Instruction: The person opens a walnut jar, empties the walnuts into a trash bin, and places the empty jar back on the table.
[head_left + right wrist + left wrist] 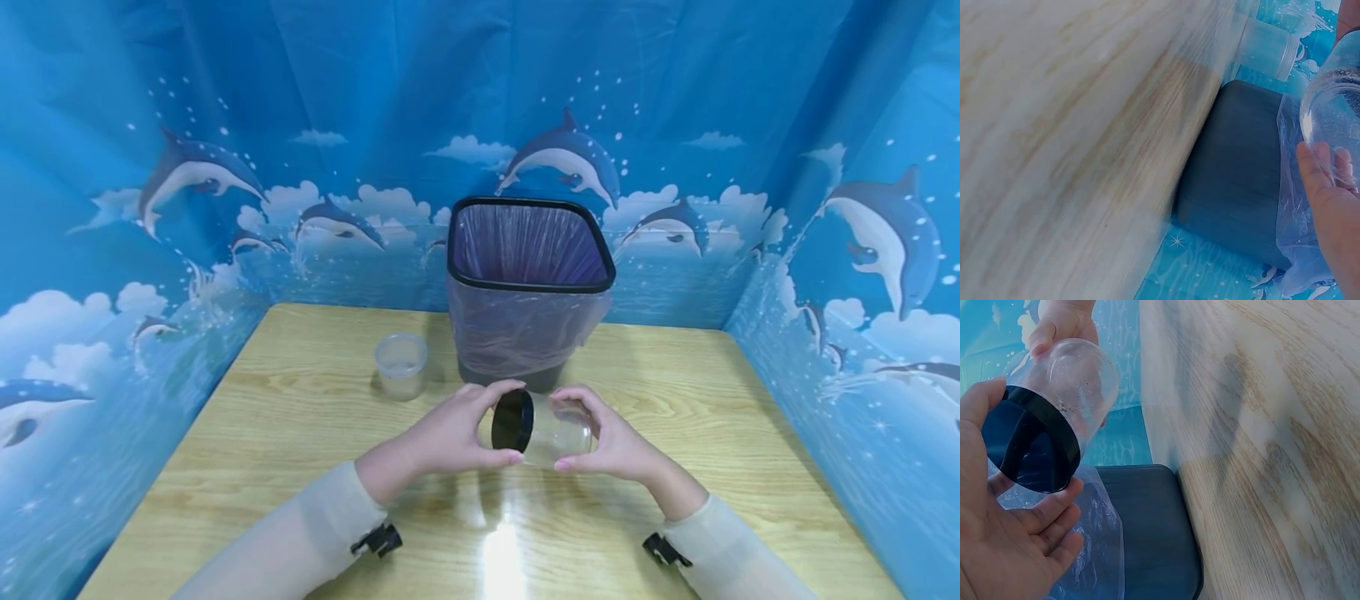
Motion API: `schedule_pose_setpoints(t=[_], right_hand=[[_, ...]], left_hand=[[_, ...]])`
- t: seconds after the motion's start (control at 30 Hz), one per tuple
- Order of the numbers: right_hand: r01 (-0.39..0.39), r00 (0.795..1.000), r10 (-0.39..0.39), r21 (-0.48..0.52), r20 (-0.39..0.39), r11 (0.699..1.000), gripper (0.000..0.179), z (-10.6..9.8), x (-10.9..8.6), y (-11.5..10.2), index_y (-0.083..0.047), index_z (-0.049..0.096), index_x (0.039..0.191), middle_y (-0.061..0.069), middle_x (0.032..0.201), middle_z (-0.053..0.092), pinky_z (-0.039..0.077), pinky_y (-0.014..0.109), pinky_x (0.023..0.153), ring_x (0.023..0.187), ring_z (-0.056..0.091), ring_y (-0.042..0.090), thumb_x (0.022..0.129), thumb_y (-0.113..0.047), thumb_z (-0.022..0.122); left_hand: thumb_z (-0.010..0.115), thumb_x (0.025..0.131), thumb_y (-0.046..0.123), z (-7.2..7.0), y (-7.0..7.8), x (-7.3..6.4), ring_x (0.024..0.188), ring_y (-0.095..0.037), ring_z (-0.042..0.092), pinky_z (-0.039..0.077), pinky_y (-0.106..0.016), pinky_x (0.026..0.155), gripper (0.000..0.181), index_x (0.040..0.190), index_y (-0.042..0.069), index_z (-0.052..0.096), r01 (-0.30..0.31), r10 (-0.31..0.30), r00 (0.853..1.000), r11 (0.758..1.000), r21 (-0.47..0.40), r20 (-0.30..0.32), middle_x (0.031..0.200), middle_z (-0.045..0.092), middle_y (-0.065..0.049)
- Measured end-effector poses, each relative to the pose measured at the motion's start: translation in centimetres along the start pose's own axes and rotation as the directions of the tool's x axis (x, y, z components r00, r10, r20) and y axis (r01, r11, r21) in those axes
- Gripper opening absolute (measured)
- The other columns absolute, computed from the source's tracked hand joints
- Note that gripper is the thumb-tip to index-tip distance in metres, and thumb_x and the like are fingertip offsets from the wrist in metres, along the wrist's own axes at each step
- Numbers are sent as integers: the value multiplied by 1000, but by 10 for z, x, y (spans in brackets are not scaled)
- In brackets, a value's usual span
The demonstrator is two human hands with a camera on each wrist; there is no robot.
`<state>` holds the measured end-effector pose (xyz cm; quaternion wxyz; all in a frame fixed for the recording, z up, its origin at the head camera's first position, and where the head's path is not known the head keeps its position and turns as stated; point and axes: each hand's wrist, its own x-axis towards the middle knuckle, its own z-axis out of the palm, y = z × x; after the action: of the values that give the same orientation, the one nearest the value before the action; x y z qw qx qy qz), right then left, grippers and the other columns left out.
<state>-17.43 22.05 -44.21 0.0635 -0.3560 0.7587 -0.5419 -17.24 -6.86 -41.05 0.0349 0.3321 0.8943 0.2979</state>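
A clear jar [558,431] lies sideways in the air between both hands, its black lid [513,422] facing left. My left hand [457,429] grips the lid's rim, thumb on one side and fingers on the other. Around the jar's base end curls my right hand [617,437], holding it. The left wrist view shows the black lid [1032,439] on the jar [1082,381], with small specks visible on the clear wall. In the right wrist view, fingers of the right hand [1335,206] touch the jar's rounded bottom [1338,119].
Just behind the hands stands a trash bin [528,333] with a black rim and a translucent purple liner. To its left sits a small clear plastic cup [401,367]. The wooden table [300,417] is enclosed by blue dolphin-print curtains [375,100].
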Motion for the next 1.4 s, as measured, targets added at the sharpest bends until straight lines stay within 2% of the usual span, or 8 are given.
schedule_pose_setpoints(t=[0.13, 0.6, 0.83, 1.07, 1.3, 1.4], right_hand=[[-1, 1000, 1, -5, 0, 1000, 79, -1, 1, 1, -4, 43, 141, 17, 141, 44, 37, 27, 111, 131, 49, 16, 75, 1, 86], [-23, 999, 26, -56, 44, 998, 83, -4, 3, -1, -12, 40, 145, 10, 145, 41, 37, 30, 112, 134, 45, 22, 76, -10, 88], [-33, 998, 38, -136, 40, 990, 84, -3, 4, -2, -17, 40, 145, 6, 145, 42, 39, 32, 110, 132, 46, 26, 77, -18, 89], [-13, 999, 20, -202, 32, 979, 84, -1, 6, -5, -15, 40, 145, 7, 143, 43, 40, 32, 109, 130, 46, 24, 77, -20, 89], [-75, 997, 75, -223, -9, 972, 85, 1, 7, -6, -22, 43, 143, 0, 141, 47, 41, 34, 107, 128, 48, 20, 73, -25, 92], [-94, 996, 93, -233, -18, 968, 85, 1, 7, -6, -24, 44, 143, 1, 139, 48, 42, 37, 106, 127, 49, 21, 73, -26, 92]], left_hand=[[73, 80, 64, 1, 0, 0, 122, -22, 54, 47, -45, 99, 92, 156, 32, 30, 7, -7, 1000, 1000, 8, 2, 134, 61, -3], [69, 81, 68, 2, 0, 1, 123, -22, 53, 44, -46, 102, 92, 156, 34, 27, 15, -15, 1000, 1000, 21, 5, 135, 60, -2], [68, 81, 70, 4, 0, 1, 125, -23, 52, 43, -47, 104, 94, 157, 35, 26, 11, -11, 1000, 1000, 21, -5, 137, 59, -5], [70, 81, 68, 5, 1, 1, 122, -22, 53, 45, -46, 102, 95, 157, 30, 29, 4, -3, 1000, 1000, 28, -25, 135, 61, -5], [70, 80, 68, 7, 2, 1, 120, -21, 53, 46, -45, 100, 94, 157, 32, 30, 1, 1, 999, 999, 33, -39, 133, 61, -2], [69, 80, 69, 8, 1, 2, 122, -20, 53, 45, -45, 102, 94, 157, 32, 29, -3, 5, 999, 999, 40, -41, 134, 60, -1]])
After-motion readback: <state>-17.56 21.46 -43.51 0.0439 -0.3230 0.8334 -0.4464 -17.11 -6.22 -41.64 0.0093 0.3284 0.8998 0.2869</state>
